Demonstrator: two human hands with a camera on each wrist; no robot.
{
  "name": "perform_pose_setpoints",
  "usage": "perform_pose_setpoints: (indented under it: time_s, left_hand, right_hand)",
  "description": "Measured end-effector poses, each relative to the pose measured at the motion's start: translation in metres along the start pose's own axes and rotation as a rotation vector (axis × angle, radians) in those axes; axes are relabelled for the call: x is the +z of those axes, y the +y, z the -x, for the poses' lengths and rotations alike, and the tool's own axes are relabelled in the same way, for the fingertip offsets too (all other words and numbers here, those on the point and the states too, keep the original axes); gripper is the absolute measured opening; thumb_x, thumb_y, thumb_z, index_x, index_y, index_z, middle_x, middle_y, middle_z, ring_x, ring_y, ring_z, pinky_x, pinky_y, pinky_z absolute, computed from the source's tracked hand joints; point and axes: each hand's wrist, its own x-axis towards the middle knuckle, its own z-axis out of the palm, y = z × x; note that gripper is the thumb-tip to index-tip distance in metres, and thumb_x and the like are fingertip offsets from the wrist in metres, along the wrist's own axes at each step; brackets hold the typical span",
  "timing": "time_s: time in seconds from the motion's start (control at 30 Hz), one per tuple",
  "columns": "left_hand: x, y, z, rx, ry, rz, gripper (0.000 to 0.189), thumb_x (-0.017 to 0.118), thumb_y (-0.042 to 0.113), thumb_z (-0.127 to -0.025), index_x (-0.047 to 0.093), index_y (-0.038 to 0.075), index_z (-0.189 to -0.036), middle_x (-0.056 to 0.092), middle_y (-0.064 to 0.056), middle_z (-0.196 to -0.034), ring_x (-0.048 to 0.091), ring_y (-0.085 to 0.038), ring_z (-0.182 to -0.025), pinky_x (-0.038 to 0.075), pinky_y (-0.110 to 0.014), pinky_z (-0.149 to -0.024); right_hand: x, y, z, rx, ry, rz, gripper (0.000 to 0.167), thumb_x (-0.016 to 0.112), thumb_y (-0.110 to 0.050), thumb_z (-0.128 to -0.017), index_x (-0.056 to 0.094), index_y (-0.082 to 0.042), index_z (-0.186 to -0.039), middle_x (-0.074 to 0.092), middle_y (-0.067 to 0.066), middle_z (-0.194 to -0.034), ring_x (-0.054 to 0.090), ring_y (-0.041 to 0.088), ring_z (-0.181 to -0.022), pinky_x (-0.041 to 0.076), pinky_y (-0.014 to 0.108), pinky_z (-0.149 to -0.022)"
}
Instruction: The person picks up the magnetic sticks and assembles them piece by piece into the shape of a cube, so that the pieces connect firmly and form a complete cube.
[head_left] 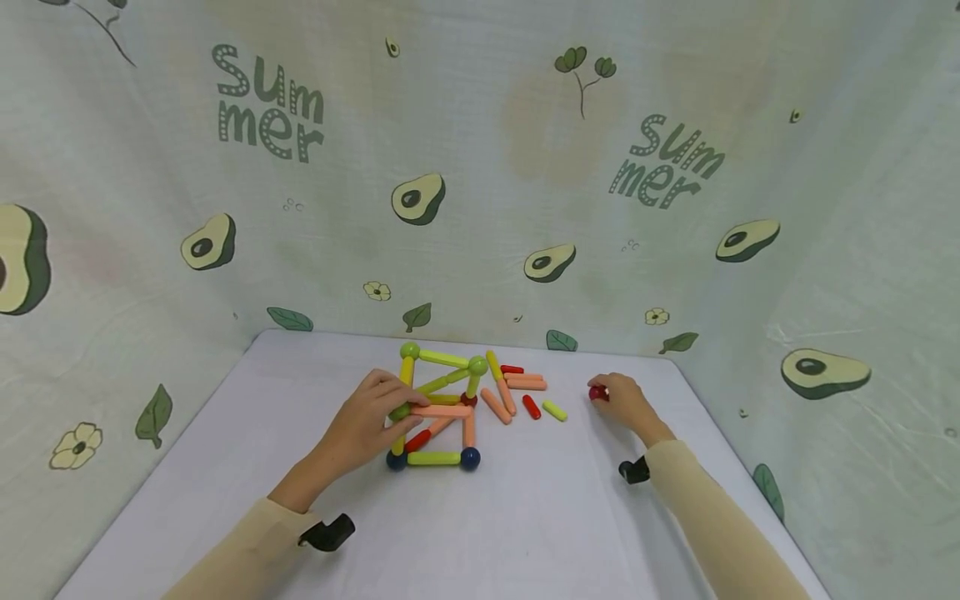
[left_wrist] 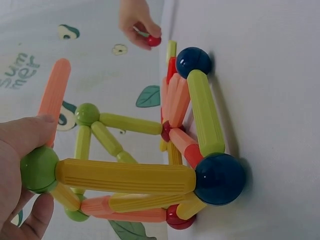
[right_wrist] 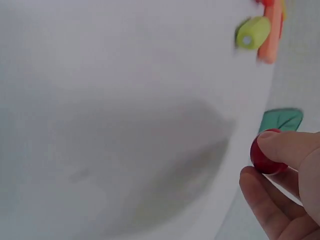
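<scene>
A box-like frame of coloured magnetic rods and balls stands on the table, with dark blue balls (head_left: pixel 470 458) at its near bottom corners. At its near left upper corner, my left hand (head_left: pixel 367 417) grips a green ball (left_wrist: pixel 40 170), thumb on one side and fingers on the other. From that ball an orange rod (head_left: pixel 441 411) reaches right across the frame's near side, and a yellow rod (left_wrist: pixel 125 176) runs down to a blue ball. Away to the right, my right hand (head_left: pixel 624 407) pinches a red ball (right_wrist: pixel 266 154) between thumb and fingers, over the table.
Loose orange rods (head_left: pixel 496 406), a short red rod (head_left: pixel 532 407) and a short yellow-green rod (head_left: pixel 555 410) lie between the frame and my right hand. A printed curtain (head_left: pixel 480 250) hangs behind the white table (head_left: pixel 540 517) and along its sides.
</scene>
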Motion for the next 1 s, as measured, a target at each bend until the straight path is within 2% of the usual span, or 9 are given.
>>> perform_pose_setpoints:
  time_s: [0.2,0.37,0.5,0.7,1.0]
  left_hand:
    - [0.0,0.001,0.001,-0.006,-0.002,-0.001,0.031,0.094,0.019,-0.083,0.079,0.023,-0.11,0.073,0.008,-0.106,0.053,-0.015,-0.11,0.058,-0.034,-0.088]
    - [0.0,0.001,0.0,0.002,0.004,-0.001,0.031,0.094,0.02,-0.083,0.079,0.023,-0.11,0.073,0.008,-0.106,0.053,-0.015,-0.11,0.058,-0.034,-0.089]
    - [0.001,0.0,0.0,0.001,-0.002,0.004,0.03,0.093,0.019,-0.084,0.079,0.023,-0.11,0.073,0.009,-0.106,0.052,-0.015,-0.11,0.058,-0.033,-0.089]
    - [0.001,0.0,-0.001,0.003,-0.007,0.007,0.029,0.092,0.018,-0.085,0.079,0.023,-0.11,0.073,0.009,-0.106,0.052,-0.015,-0.11,0.058,-0.034,-0.089]
    - [0.004,-0.001,0.0,0.032,0.032,0.002,0.03,0.094,0.018,-0.083,0.079,0.023,-0.108,0.072,0.01,-0.103,0.052,-0.015,-0.108,0.056,-0.034,-0.087]
  right_hand:
    - [-0.01,-0.058,0.014,-0.1,0.085,-0.146,0.036,0.079,-0.006,-0.095,0.071,-0.002,-0.13,0.073,0.016,-0.12,0.069,0.028,-0.101,0.062,0.045,-0.09]
    - [-0.019,-0.108,0.031,-0.213,0.098,-0.271,0.038,0.081,-0.006,-0.094,0.072,-0.005,-0.13,0.073,0.013,-0.123,0.072,0.025,-0.099,0.064,0.038,-0.085]
    - [-0.019,-0.14,0.042,-0.321,0.096,-0.35,0.041,0.082,-0.004,-0.092,0.072,-0.008,-0.132,0.073,0.01,-0.125,0.074,0.024,-0.1,0.064,0.036,-0.085]
    - [-0.016,-0.173,0.052,-0.424,0.086,-0.424,0.041,0.085,-0.005,-0.091,0.073,-0.008,-0.13,0.072,0.009,-0.126,0.074,0.021,-0.097,0.063,0.032,-0.085]
    - [-0.013,-0.201,0.054,-0.494,0.058,-0.489,0.037,0.083,-0.008,-0.093,0.074,-0.003,-0.128,0.074,0.005,-0.117,0.074,0.018,-0.094,0.064,0.034,-0.083]
